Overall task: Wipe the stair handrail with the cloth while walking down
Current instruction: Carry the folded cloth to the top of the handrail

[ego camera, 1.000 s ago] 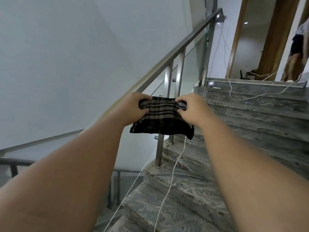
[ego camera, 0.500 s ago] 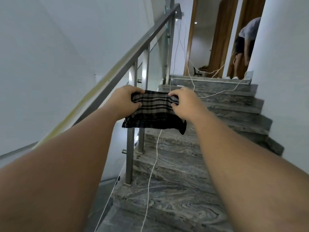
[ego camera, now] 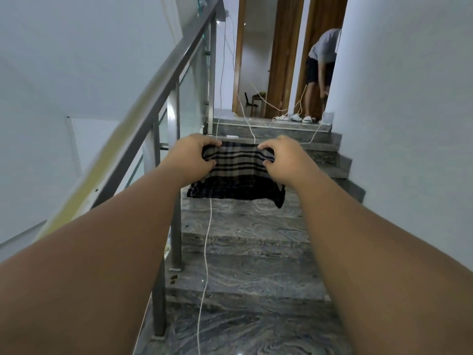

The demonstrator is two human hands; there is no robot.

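so the cloth (ego camera: 236,172) is stretched out flat between both hands over the middle of the stairs (ego camera: 245,265), not on the handrail (ego camera: 143,129) at all yet. left hand (ego camera: 195,157) pinches its left edge, right hand (ego camera: 284,158) pinches the right edge, fingers of both clamped on the fabric. the handrail sits off to the left of the cloth, running diagonally from top centre down to the lower left. the left hand is the nearer one to the handrail, so i'd guess the cloth needs to swing left and drape across the bar.

Cloth (ego camera: 238,172) blk/tan plaid; steps (ego camera: 245,275) grey swirl; handrail (ego camera: 153,98) silver.
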